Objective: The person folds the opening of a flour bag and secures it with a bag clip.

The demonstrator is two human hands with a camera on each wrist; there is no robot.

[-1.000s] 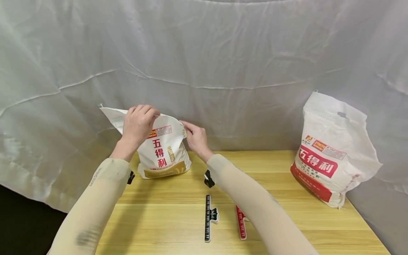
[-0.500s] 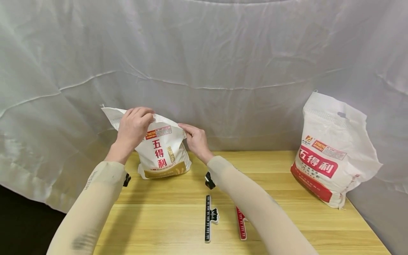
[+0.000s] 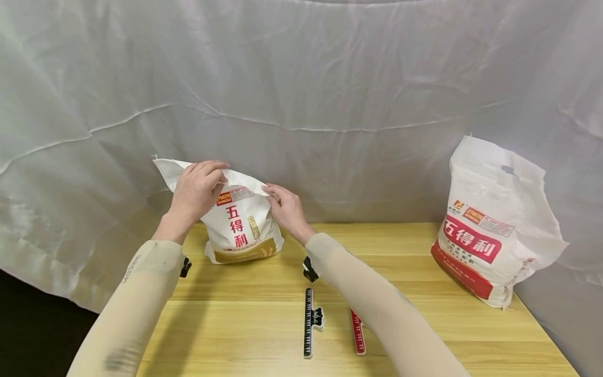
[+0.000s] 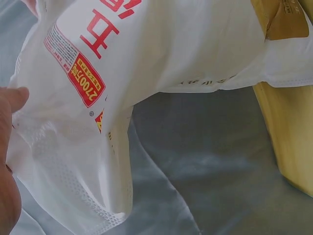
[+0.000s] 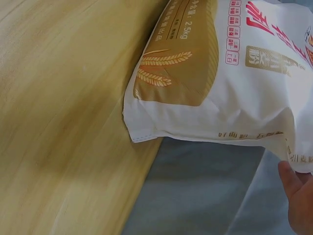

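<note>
A white flour bag (image 3: pixel 256 217) with red characters and a gold base stands at the back left of the wooden table. My left hand (image 3: pixel 195 188) grips its top edge left of the middle, fingers curled over the rim. At the bag's upper right corner my right hand (image 3: pixel 288 210) pinches the edge between thumb and fingers. A strip of the top is folded forward between the hands. In the left wrist view the left hand (image 4: pixel 9 196) holds the patterned top band; the right wrist view has the right hand (image 5: pixel 301 205) at the bag's side edge.
A second flour bag (image 3: pixel 471 246) with a red base stands at the table's right. Nearer the front lie a black piano-key clip (image 3: pixel 308 322) and a red one (image 3: pixel 357 332), partly under the right sleeve. A grey curtain (image 3: pixel 358 104) hangs behind the table (image 3: pixel 254 324).
The bag's top edge has come down and folded forward between my hands. My left hand has shifted slightly left and down; my right hand has moved a little down along the corner.
</note>
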